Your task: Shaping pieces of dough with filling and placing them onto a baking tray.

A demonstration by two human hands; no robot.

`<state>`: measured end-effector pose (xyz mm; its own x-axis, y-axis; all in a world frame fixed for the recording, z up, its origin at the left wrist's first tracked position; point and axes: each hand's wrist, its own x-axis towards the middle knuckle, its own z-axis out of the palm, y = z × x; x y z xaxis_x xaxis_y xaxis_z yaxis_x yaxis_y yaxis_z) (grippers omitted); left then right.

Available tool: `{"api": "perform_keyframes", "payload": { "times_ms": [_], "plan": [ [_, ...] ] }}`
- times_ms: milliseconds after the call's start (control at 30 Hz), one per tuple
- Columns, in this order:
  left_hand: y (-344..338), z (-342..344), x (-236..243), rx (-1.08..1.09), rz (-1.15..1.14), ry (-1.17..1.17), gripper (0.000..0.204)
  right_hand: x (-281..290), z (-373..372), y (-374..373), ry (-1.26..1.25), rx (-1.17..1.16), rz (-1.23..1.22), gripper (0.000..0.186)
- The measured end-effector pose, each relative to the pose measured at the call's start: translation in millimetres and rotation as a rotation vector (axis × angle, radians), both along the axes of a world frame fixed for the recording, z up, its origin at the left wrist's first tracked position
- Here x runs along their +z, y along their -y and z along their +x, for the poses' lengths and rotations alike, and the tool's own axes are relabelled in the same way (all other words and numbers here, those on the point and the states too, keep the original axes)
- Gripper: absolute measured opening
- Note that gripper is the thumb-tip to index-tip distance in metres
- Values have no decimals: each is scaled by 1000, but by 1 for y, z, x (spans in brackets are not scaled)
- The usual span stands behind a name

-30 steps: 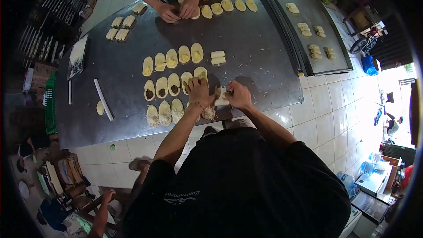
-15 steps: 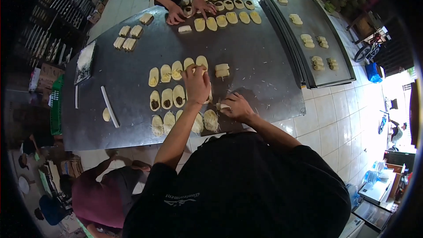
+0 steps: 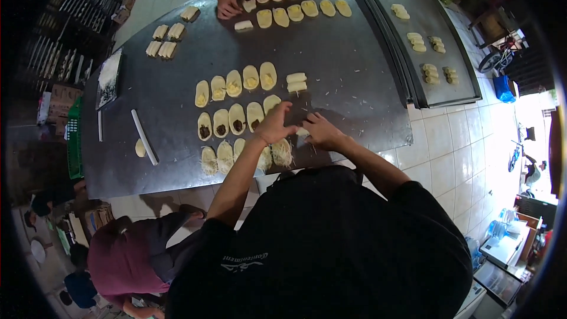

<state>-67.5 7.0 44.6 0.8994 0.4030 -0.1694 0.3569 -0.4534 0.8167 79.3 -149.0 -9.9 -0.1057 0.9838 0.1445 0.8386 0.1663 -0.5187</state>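
Observation:
My left hand (image 3: 276,125) hovers at the right end of the middle row of flattened dough ovals, thumb and fingers apart with nothing visible between them. Just right of it, my right hand (image 3: 320,132) curls its fingers over a small pale dough piece (image 3: 302,133), mostly hidden. The middle row holds ovals with dark filling (image 3: 221,118); the row farther up has ovals with yellow filling (image 3: 234,82); the nearest row is covered in pale shreds (image 3: 224,159). Two pale dough rolls (image 3: 296,82) lie beyond my hands on the dark metal table (image 3: 354,82).
Another person's hands (image 3: 228,5) work among dough ovals across the table. Trays with rolls (image 3: 455,85) stand at the right. A white stick (image 3: 145,139), a shallow container of white flakes (image 3: 107,77) and grouped rolls (image 3: 168,40) lie at left. A person in maroon (image 3: 121,257) bends at lower left.
My left hand has come down from the upper row, its fingers now apart. My right hand stays on the small piece. The other person's hands have shifted among their ovals.

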Motion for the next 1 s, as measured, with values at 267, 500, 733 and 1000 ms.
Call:
{"api": "perform_keyframes", "payload": {
  "times_ms": [267, 500, 733, 1000],
  "plan": [
    [49, -6, -30, 26, 97, -22, 71, 20, -7, 24, -347, -249, 76, 64],
    [49, 3, -35, 284, -15, -107, 60, 12, -13, 5, -695, -568, 47, 34],
    [-24, 56, -55, 507, 129, -126, 42, 7, 22, -76, -545, -765, 70, 41],
    [36, 67, -56, 961, -1070, 112, 26, 29, 125, -132, -450, -328, -274, 32]
  ]
}}
